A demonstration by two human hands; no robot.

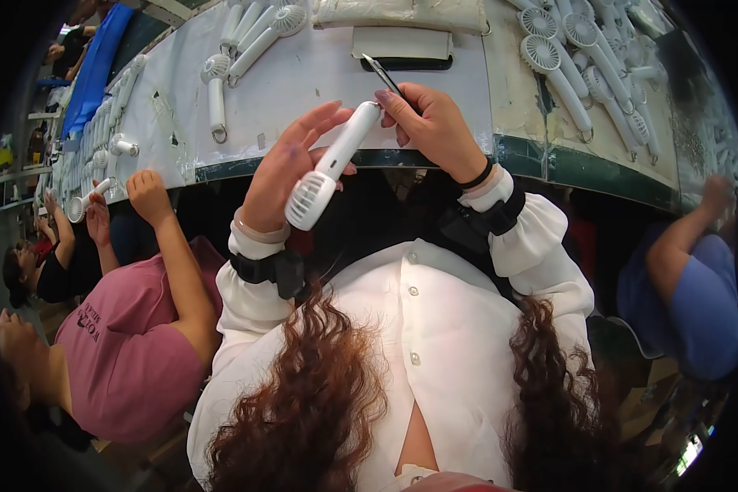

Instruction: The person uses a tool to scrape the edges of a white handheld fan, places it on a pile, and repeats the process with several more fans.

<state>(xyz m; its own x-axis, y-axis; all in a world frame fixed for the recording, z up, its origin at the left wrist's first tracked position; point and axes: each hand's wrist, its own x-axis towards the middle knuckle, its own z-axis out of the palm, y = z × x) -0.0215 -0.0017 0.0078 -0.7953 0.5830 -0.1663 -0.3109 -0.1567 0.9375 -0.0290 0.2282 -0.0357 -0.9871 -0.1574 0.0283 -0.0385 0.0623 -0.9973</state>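
A white handheld fan [348,148] slants in front of me, its grille head low and its handle end up to the right. My left hand [280,168] supports it from behind, with some fingers stretched out and fingertips showing past the handle's far side. My right hand [428,123] pinches at the handle's end by thumb and fingers. That same hand also holds a slim dark tool [383,75] with a pointed metal tip, which points up and left, away from the fan. Its exact kind is hard to make out.
A white-topped table [303,107] spans ahead with a dark green front edge. Handheld fans lie at its left [215,90] and in a pile at its right [582,66]. A white-and-black flat case [402,47] rests ahead. Co-workers sit left [131,344] and right [697,287].
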